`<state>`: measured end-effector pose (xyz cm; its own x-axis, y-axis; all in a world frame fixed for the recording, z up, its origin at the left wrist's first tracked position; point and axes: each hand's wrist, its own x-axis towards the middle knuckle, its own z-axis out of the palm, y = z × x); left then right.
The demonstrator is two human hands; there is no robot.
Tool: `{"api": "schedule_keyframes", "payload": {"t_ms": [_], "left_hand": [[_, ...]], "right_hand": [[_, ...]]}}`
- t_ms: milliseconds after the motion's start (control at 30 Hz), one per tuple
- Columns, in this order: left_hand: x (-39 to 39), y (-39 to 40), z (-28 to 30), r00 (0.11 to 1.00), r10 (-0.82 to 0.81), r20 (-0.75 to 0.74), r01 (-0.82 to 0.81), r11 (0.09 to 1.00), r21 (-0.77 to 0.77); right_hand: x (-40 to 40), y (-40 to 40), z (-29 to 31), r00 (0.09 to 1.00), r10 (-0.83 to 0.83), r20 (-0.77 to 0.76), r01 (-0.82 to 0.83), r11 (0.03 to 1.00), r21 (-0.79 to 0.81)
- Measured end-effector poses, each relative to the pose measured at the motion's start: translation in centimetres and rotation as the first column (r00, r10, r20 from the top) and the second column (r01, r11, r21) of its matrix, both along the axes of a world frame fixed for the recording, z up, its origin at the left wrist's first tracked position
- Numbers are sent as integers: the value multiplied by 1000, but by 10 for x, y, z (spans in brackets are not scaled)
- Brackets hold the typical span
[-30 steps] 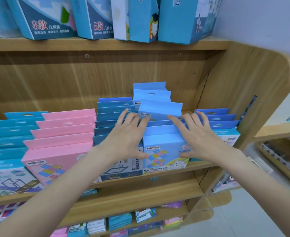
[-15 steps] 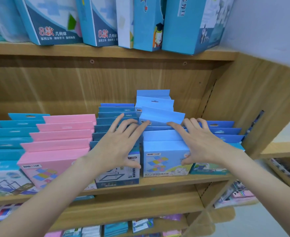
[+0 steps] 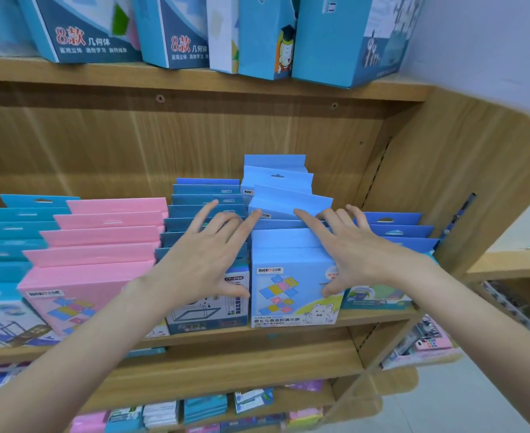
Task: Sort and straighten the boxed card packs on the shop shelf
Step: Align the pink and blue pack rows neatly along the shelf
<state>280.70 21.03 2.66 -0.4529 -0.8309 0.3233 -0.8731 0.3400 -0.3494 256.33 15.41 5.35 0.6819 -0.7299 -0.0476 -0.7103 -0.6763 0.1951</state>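
A row of light blue boxed card packs (image 3: 291,276) stands on the middle shelf (image 3: 257,334), with the packs at the back sitting higher and askew. My left hand (image 3: 207,257) lies with spread fingers over the dark blue packs (image 3: 201,204), its fingertips touching the left edge of the light blue row. My right hand (image 3: 348,248) rests with spread fingers on top of the light blue row, thumb against the front pack's face. Neither hand grips a pack.
Pink packs (image 3: 101,239) and teal packs (image 3: 10,232) fill the shelf's left. Blue packs (image 3: 394,229) stand at the right against the shelf's side panel (image 3: 463,182). Tall blue boxes (image 3: 335,35) stand on the upper shelf. Lower shelves hold more packs.
The camera has tilted and come closer, so the shelf sits lower in view. Both hands have kept their places on the packs; the fingers have shifted only slightly.
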Motion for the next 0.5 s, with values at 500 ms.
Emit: {"api": "schedule_keyframes", "payload": {"t_ms": [500], "left_hand": [[-3, 3, 0, 999, -23, -25, 23, 1000, 13]], "right_hand": [[4, 11, -11, 999, 41, 35, -35, 990, -139]]}}
